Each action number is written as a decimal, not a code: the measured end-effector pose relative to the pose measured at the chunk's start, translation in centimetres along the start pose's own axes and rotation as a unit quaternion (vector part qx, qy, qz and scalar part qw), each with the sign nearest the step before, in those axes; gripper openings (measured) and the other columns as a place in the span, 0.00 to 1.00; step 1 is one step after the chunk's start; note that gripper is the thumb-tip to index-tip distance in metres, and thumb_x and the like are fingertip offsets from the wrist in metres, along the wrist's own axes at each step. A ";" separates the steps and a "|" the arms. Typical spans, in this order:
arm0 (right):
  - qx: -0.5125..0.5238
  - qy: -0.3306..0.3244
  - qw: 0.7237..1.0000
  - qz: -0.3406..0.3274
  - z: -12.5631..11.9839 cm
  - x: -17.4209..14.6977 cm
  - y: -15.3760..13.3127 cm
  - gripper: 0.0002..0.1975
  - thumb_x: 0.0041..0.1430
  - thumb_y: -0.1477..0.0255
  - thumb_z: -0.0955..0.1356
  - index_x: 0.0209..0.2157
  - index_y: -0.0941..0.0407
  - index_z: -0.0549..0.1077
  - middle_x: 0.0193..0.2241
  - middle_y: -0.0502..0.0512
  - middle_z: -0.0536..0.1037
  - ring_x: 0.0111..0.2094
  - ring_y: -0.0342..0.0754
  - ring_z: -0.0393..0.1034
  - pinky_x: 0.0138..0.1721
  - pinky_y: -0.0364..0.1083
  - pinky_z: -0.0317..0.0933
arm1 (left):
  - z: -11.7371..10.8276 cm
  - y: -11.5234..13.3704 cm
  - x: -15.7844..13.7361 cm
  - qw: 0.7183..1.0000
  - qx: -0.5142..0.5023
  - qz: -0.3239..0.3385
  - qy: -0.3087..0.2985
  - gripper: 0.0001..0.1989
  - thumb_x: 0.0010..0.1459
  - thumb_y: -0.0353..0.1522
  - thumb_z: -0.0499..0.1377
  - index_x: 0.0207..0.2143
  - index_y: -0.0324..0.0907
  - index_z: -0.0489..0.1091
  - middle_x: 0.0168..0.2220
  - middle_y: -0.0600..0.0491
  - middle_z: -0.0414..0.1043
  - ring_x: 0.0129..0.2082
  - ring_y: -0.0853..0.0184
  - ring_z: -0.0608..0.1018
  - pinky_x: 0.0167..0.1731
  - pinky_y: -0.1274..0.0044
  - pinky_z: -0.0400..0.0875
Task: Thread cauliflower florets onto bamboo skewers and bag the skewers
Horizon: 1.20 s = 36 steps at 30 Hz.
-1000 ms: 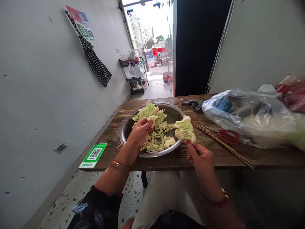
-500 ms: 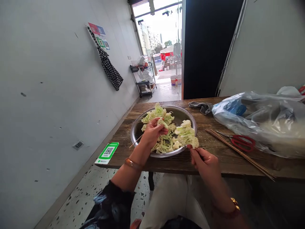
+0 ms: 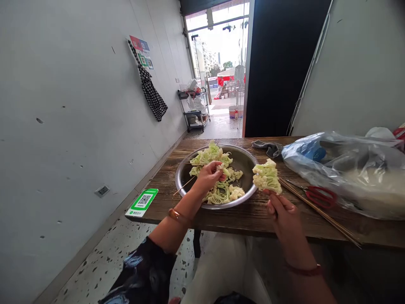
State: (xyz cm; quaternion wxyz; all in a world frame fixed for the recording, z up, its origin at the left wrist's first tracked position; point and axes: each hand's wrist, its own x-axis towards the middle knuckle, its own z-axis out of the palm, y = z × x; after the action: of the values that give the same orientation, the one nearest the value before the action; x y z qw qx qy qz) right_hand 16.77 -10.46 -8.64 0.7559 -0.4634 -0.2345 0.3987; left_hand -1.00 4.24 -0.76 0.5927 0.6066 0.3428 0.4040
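Observation:
My right hand is closed at the base of a skewer of cauliflower, held up just right of the bowl; its florets are bunched together and the stick itself is hidden by them and my fingers. Over the steel bowl, my left hand pinches a small cauliflower floret, mostly covered by my fingers. Below and behind that hand, cut cauliflower lies in the bowl, some of it in a heap at the far left side. Thin sticks poke out over the left rim.
Right of the bowl lie a bundle of bamboo skewers and red-handled scissors. A large clear plastic bag covers the table's right side. A grey cloth rests at the back, a green QR-code card at the left corner.
My right hand has moved right with the skewer of cauliflower, from over the bowl's rim to outside it. My left hand stays over the bowl, the floret still pinched.

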 end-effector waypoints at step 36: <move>-0.101 0.079 0.988 -0.085 -1.0 -0.9 -0.6 0.20 0.48 0.56 0.73 0.34 0.59 0.79 0.20 0.47 0.69 0.25 0.43 0.63 0.27 0.42 0.58 | 6.4 6.2 -6.3 0.781 0.551 0.160 -0.245 0.12 0.54 0.36 0.59 0.41 0.46 0.75 0.39 0.50 0.75 0.37 0.63 0.76 0.37 0.76 0.66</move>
State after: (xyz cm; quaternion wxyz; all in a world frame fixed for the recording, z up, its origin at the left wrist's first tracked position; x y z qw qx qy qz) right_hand 17.25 -11.86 -8.53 0.7521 -0.5463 -0.2515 0.2695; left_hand 1.58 -4.64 5.05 0.1483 0.9546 0.2479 0.0727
